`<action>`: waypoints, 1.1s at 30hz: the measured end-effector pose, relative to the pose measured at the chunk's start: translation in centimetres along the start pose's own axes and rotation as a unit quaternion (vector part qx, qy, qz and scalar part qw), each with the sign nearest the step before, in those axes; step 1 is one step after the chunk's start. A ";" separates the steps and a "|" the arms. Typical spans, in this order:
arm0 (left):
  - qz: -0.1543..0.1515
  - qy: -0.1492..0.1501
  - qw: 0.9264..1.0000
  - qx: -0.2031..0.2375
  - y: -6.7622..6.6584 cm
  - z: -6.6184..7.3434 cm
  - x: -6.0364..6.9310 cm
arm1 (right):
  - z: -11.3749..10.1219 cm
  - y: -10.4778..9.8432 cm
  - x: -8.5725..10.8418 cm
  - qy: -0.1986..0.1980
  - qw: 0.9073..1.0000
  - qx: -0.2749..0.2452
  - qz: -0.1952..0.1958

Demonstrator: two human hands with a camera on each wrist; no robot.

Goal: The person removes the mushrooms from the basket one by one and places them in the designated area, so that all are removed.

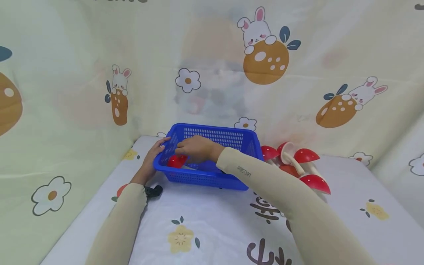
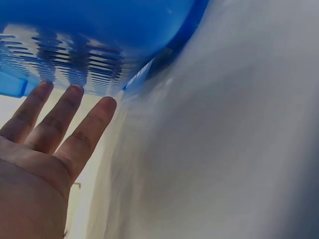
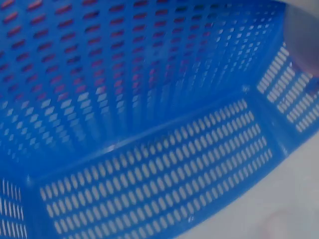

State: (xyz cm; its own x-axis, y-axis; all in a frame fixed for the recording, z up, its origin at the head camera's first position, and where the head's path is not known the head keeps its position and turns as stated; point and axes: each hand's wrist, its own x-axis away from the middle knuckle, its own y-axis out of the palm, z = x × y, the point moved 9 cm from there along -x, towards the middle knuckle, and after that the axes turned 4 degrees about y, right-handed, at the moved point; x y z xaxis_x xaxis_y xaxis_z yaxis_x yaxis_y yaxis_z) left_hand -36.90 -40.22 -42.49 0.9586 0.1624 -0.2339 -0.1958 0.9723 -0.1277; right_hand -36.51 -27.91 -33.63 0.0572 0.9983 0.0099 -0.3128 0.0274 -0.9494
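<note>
A blue perforated basket (image 1: 205, 179) stands at the back of the table. My right hand (image 1: 198, 148) reaches down into its left part with bent fingers and holds a toy mushroom with a red cap (image 1: 175, 161). The hand covers much of that mushroom. In the right wrist view the basket floor (image 3: 159, 174) appears, with a blurred pale surface at the lower right. My left hand (image 1: 153, 162) rests against the left side and rim of the basket; the left wrist view has its straight fingers (image 2: 84, 134) against the slotted wall (image 2: 99, 55).
Several red-capped toy mushrooms (image 1: 306, 155) lie in a pile just right of the basket, partly behind my right forearm. A printed white cloth (image 1: 218, 224) covers the table, and a patterned curtain (image 1: 149, 55) hangs close behind the basket.
</note>
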 end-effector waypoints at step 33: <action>0.005 -0.003 1.000 0.000 -0.1 0.2 0.2 | 7.2 -7.9 8.6 0.172 0.957 -0.086 0.216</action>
State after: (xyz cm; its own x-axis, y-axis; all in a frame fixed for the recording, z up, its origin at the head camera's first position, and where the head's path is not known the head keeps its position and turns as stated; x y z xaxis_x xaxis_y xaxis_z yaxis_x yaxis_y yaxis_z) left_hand -36.67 -40.23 -42.34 0.9577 0.1740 -0.2291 -0.2064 0.9704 -0.1255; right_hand -40.37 -19.14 -23.74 0.2751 0.8381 -0.4710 -0.2182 -0.4227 -0.8796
